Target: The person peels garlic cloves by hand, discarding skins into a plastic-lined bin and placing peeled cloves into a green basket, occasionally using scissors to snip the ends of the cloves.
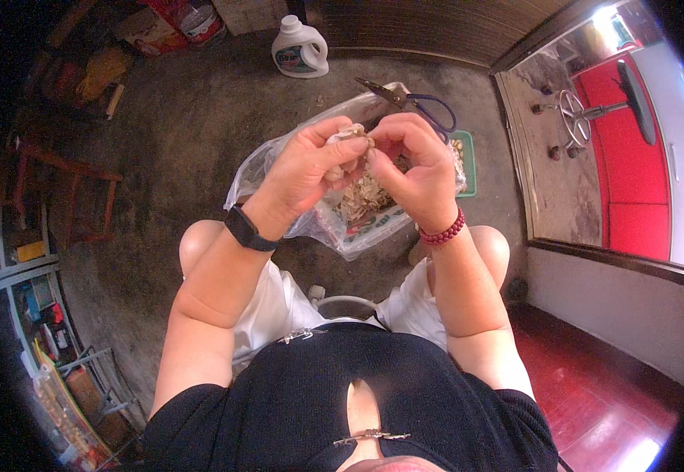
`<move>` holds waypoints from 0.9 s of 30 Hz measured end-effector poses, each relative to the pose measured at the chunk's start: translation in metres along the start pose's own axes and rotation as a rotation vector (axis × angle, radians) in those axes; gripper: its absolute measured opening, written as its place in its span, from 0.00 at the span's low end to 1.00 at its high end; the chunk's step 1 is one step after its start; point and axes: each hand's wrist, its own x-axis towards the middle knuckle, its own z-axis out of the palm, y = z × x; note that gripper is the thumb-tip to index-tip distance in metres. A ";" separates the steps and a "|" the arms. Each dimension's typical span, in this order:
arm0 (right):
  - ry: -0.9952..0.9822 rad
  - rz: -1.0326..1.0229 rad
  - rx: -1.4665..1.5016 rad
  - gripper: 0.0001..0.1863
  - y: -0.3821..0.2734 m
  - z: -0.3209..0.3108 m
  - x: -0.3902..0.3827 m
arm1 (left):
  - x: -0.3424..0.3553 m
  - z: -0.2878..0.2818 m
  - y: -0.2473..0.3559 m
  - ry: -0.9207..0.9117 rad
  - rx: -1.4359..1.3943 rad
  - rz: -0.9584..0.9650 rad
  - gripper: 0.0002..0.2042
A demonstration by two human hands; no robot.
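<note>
Over a plastic-lined box, my left hand (299,161) is closed round a pale, papery garlic bulb (348,134); its fingers and thumb cover much of it. The thumb and forefinger of my right hand (421,169) are pinched together at the bulb's right side. Exactly what lies between those fingertips is too small to make out. Below both hands, dry beige skins (366,198) fill part of the box, and a clear plastic bag (257,175) spills over its rim. Large dark scissors (389,93) with blue handles rest across the box's far edge.
Just right of the box is a green basket (469,165) with pale cloves in it. A white jug (300,51) stands on the floor beyond. At left are a wooden stool (82,185) and a cluttered shelf (35,271). A doorway with a wheeled stool (594,112) is at right.
</note>
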 end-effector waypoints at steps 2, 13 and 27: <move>-0.004 -0.005 0.014 0.07 0.000 0.001 0.000 | 0.000 -0.002 -0.001 0.025 -0.030 0.019 0.03; -0.027 0.007 0.014 0.06 -0.001 -0.004 0.002 | 0.001 -0.004 -0.002 0.096 0.169 0.175 0.06; -0.150 0.455 0.277 0.06 -0.010 -0.011 0.001 | -0.001 0.000 0.008 0.085 0.525 0.290 0.05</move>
